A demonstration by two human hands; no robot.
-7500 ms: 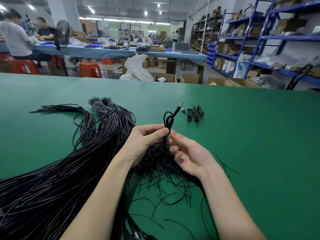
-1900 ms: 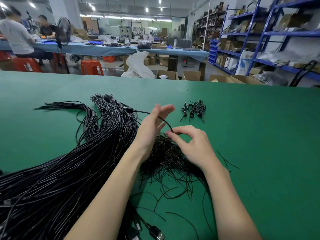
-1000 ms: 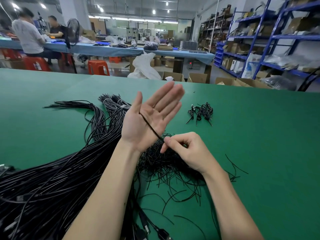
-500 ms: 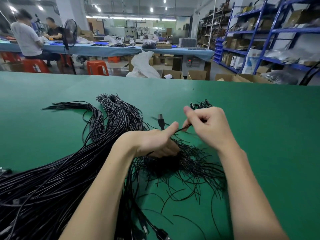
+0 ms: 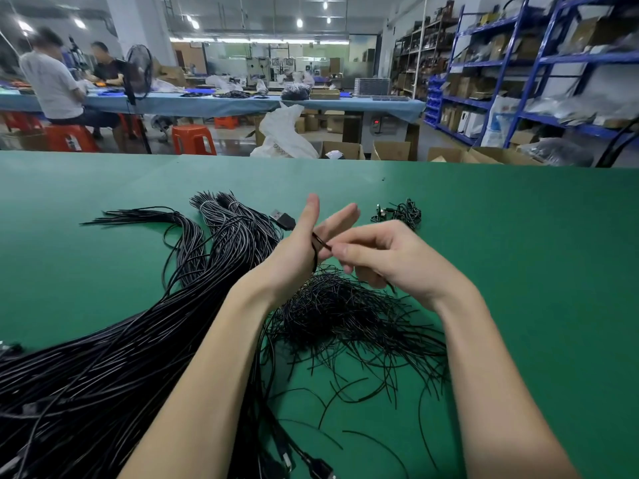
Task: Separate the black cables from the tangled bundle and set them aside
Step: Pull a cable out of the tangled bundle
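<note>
head: cable [image 5: 315, 244] plug [image 5: 283, 220] points away (upper-left).

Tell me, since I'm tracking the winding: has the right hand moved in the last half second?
Yes. The right hand dropped nearer, off the small coiled pile.

A wide table [image 5: 518, 271] covered in green matting carries everything. Across its left half lies a thick bundle of long black cables [image 5: 121, 357], running from the near-left edge up toward the middle, where the far ends fan out into three bunched tips — two of them bound with pale ties. In the centre, just right of that bundle, sits a messy heap of thin black wire ties [image 5: 345, 316], with loose strands straggling toward the near edge. Farther back — well apart from the heap — rests a small cluster of coiled, tied cables [image 5: 397, 213]. USB plugs [image 5: 311, 470] lie at the near edge.
</note>
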